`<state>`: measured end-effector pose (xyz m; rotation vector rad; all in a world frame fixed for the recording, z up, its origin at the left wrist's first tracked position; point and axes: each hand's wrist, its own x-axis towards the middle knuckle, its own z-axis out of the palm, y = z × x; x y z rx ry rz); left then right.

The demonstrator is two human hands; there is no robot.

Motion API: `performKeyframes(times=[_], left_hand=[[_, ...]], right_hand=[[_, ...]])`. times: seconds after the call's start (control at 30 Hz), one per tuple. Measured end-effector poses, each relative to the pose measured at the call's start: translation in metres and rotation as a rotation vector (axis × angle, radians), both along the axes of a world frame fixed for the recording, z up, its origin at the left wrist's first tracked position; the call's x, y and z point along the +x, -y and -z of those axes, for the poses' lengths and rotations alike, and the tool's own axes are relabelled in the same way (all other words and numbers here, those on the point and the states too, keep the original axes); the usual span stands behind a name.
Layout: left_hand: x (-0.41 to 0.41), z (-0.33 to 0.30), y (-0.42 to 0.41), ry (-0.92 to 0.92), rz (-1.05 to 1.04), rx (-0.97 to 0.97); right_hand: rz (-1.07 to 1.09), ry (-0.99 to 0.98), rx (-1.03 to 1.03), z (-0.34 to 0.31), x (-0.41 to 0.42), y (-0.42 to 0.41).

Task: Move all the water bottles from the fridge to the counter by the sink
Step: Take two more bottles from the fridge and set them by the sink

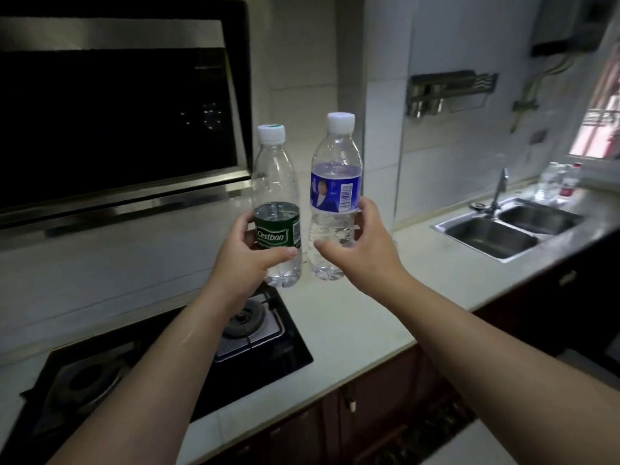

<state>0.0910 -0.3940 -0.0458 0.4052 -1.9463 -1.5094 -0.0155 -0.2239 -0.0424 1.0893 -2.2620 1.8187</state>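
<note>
The person is holding two water bottles upright, side by side, above the pale table (352,317), with the sink (503,229) as the landmark off to the right. The left hand (241,253) is wrapping its fingers and thumb around the green-label bottle (276,209), gripping it at the label and just below. The right hand (365,243) is clamping its fingers and thumb around the blue-label bottle (336,196), taking it below the label. Both bottles are carrying white caps and are clear, with water showing in their lower parts. The two bottles are standing very close to each other; whether they are touching cannot be told. Both are sitting well to the left of the sink, over the stretch of table between the sink and the gas hob (188,350). Their bases are appearing slightly above the table's surface, though contact with it cannot be told for sure.

The sink is a steel double basin with a tap (500,187) rising at its back edge. Beyond the sink, on its far right side, a few more clear bottles (553,182) are standing on the table, blurred. A dark range hood (114,112) is hanging above the hob, far left of the sink. A metal wall rack (449,90) is hanging on the tiles above and left of the sink.
</note>
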Motion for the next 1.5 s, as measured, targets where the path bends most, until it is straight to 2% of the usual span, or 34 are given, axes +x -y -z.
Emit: performKeyframes(times=[0.3,0.9,1.27,1.5], left_hand=[[-0.135,0.024,-0.027,0.031,0.241,0.067],[-0.385,0.036,-0.053,0.033,0.703,0.219],[-0.476,0.052,-0.133,0.057,0.892,0.244],[-0.542,0.065,-0.209,0.093,0.922,0.215]], right_hand=[[0.262,0.029,0.064,0.015,-0.086,-0.056],[0.711,0.057,0.112,0.016,-0.237,-0.096],[0.864,0.095,0.089,0.035,-0.299,-0.163],[0.884,0.119,0.044,0.052,-0.364,-0.237]])
